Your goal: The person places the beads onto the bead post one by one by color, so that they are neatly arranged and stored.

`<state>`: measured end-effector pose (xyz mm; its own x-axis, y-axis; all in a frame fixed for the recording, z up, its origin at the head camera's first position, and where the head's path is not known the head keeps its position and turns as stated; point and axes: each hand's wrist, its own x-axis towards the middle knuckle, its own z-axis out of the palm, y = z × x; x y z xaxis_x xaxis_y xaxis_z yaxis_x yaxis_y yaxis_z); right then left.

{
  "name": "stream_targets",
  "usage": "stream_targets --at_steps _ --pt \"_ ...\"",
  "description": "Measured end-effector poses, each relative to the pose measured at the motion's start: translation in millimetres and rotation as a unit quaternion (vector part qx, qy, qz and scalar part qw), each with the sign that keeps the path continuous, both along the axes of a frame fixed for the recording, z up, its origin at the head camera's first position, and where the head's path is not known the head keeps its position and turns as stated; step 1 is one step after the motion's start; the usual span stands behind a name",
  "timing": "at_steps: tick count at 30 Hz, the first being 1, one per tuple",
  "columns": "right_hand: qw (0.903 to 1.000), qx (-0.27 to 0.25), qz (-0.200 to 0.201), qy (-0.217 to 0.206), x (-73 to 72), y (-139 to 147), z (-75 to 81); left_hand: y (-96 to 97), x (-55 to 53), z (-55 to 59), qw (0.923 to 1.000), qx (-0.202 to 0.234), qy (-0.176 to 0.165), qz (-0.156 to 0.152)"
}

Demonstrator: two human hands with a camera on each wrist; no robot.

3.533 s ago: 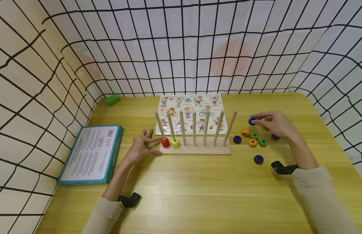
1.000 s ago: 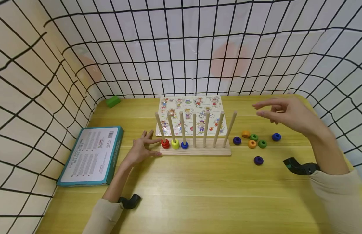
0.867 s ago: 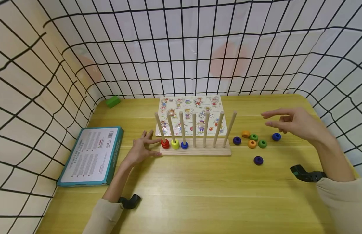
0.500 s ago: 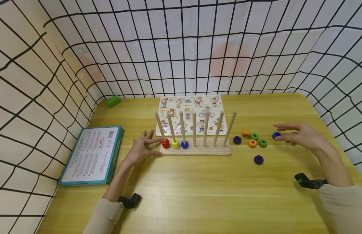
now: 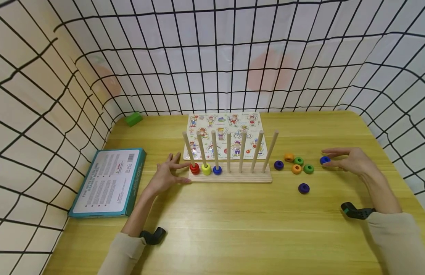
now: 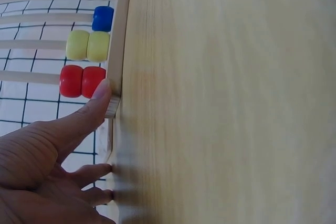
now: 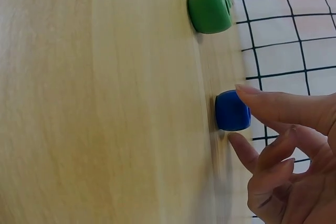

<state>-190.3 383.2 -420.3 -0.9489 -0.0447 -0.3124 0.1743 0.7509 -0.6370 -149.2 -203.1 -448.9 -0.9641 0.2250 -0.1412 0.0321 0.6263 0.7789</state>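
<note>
My left hand [image 5: 165, 175] stays at the left end of a wooden peg rack [image 5: 247, 177], fingers spread and fairly straight. In the left wrist view its thumb touches the rack's base beside two red beads [image 6: 82, 81]. On the following pegs sit two yellow beads [image 6: 87, 45] and one blue bead [image 6: 103, 19]; the other pegs are bare. My right hand [image 5: 353, 162] is around a loose blue bead [image 7: 232, 110] on the table. Its thumb overlaps the bead's upper side in the right wrist view, while a narrow gap shows between bead and index fingertip.
Loose orange beads [image 5: 296, 169], green beads [image 5: 308, 169] and purple beads [image 5: 303, 188] lie right of the rack. Behind it is a picture board [image 5: 229, 118]. A blue-edged box [image 5: 106, 183] lies left, and a green block [image 5: 133, 119] sits far left. Black netting borders the table.
A blue bead held by my right hand earlier is now on the rack's third peg. The right hand has come back right and down to the other blue bead. The left hand has kept its place.
</note>
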Motion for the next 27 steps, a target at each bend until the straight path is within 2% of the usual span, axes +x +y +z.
stream_targets --at_steps 18,27 --pt "0.9993 0.013 -0.033 0.009 -0.8 1.6 -10.8 0.1 -0.9 -1.1 1.0 -0.002 0.001 0.0" --pt "0.9992 0.003 -0.04 0.008 -0.7 -0.6 -5.9 0.2 -1.0 -0.9 1.0 -0.007 0.002 0.001"
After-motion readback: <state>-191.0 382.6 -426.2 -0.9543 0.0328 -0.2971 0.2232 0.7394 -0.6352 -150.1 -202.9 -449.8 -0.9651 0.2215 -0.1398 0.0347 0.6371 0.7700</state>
